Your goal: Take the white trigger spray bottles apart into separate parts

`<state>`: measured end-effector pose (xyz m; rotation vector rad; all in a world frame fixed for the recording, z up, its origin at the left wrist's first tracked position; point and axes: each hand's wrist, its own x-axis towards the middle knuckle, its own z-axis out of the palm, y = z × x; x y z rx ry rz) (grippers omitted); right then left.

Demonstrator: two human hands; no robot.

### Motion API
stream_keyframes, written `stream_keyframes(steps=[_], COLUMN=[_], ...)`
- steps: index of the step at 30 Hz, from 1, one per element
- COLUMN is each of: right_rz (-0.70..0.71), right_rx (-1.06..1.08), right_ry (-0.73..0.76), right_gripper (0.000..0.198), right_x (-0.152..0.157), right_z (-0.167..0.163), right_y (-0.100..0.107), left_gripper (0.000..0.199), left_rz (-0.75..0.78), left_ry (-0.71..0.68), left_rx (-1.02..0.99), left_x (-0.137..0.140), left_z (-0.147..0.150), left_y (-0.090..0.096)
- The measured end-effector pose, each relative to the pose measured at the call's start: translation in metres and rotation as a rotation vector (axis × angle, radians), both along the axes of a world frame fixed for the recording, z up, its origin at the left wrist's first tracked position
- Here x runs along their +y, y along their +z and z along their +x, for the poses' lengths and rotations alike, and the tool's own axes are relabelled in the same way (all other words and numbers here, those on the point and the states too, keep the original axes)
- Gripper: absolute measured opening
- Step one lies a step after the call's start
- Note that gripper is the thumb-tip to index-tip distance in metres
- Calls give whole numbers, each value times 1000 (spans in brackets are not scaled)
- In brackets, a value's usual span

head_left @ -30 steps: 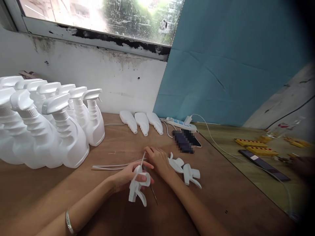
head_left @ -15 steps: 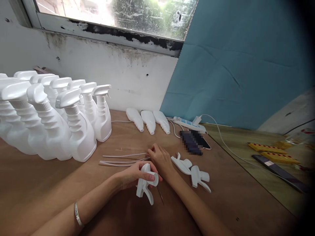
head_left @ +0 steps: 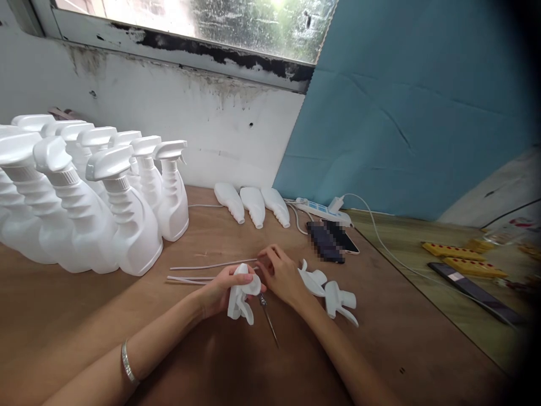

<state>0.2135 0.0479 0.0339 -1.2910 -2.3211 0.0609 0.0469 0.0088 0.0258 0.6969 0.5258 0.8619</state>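
Note:
My left hand (head_left: 226,287) is closed round a white trigger spray head (head_left: 240,293), its trigger hanging down and its round collar facing right. Just right of it, my right hand (head_left: 281,273) pinches the right end of a thin white plastic tube (head_left: 211,266), which lies along the table. More such tubes (head_left: 186,278) lie just in front, partly hidden behind my left hand. A thin pointed metal tool (head_left: 270,321) rests below my hands. Two more spray heads, one (head_left: 313,279) partly behind my right wrist and another (head_left: 338,300), lie to the right.
Several capped white spray bottles (head_left: 137,231) stand at the left. Three bottles without heads (head_left: 252,206) lie by the wall. A power strip (head_left: 323,211), phones (head_left: 344,237) and a cable (head_left: 382,242) are at the back right; yellow pieces (head_left: 454,251) lie farther right.
My left hand has raised and turned the spray head slightly, uncovering more of the pointed metal tool. My right fingers have lifted the tube's end a little. The camera view has shifted slightly.

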Motion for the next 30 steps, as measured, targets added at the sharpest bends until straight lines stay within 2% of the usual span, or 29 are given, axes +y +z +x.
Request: stream_keyframes(steps=[1,6,10,12,14,17,20,22,24,30], right_rz=[-51,-320,-416,-410,-345,-219,-29,106,194,432], right_rx=[-11,-182,-149,-37,206,737,1119,1187,1157,870], right_ry=[-18,-26,31,42,7,-11,140,236,309,425], right_gripper=[8,28,18,16,15,14,15,16,19,39], right_x=[-4,-19,-22,-23,-25,-34,-47,-55,-58,-54], right_z=[0,-3,0,2,2,-4,-14,-19,-21,-12], right_y=[2,8,16,20,23,23,22,21,18,6], left_gripper=[30,26,29,27,23,21,20,21,22,23], left_rz=[-41,-191,-196,-202,-216,-238,-258,-267,-273,-290], left_ry=[36,142,172,175,179,189,196,200,208,233], left_rx=[1,-32,-36,-22,1,34,55,64,71,82], left_x=[2,10,13,13,13,13,12,11,10,11], left_z=[0,-1,-1,-1,-1,0,1,1,2,3], left_y=[-1,-4,-5,-6,-8,-11,-10,-8,-6,-7])
